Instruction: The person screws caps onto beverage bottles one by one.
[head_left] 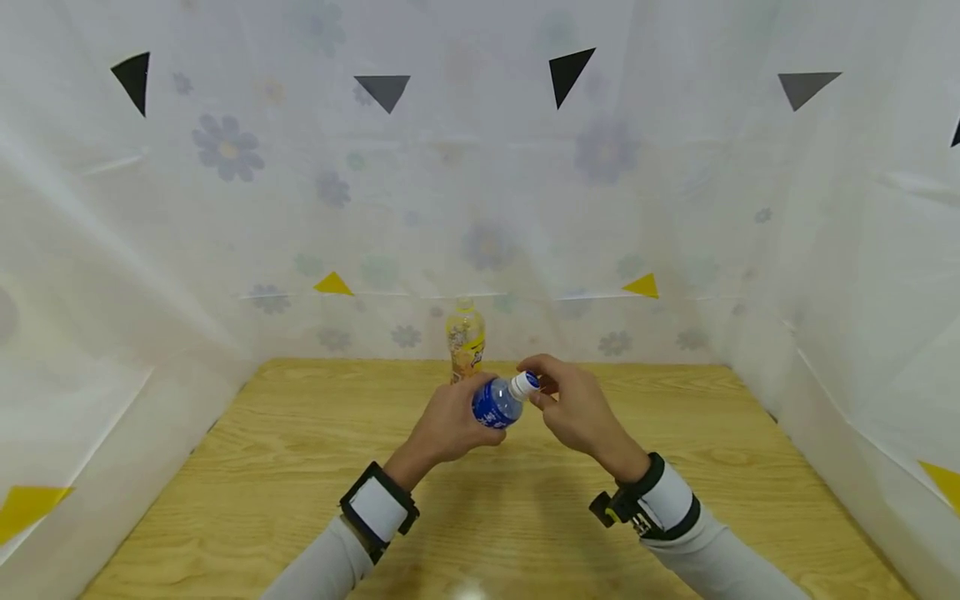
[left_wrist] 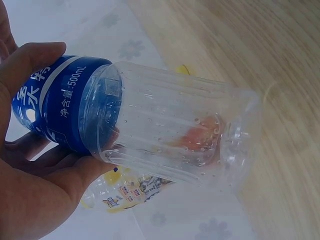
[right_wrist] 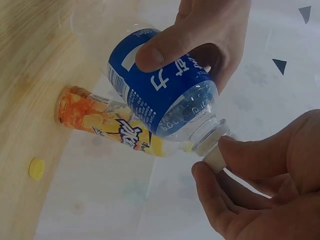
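Two bare hands are shown over a pale wood-grain table (head_left: 300,467). Near its far edge, a clear plastic bottle with a yellow-and-orange label (head_left: 466,333) is stood upright; places are given from this bottle. Nearer the person, and slightly to its right, a clear plastic bottle with a blue label (head_left: 491,407) is held tilted, neck to the right. The blue label is wrapped by the curled fingers of the left hand (head_left: 446,425); a white plastic cap with a blue top (head_left: 527,383) is pinched between thumb and fingers of the right hand (head_left: 577,408). How firmly the cap is threaded cannot be told.

The thin wall could be dented by too tight a grip; with too light a pinch, the cap could be dropped. The upright bottle – close beyond the left hand – could be toppled by a backward swing, and a small round yellow plastic cap (right_wrist: 36,169) near it could be knocked away.

Little room is left behind the upright bottle, where a white flowered sheet (head_left: 450,183) is hung; more is offered to its left, its right and in front.
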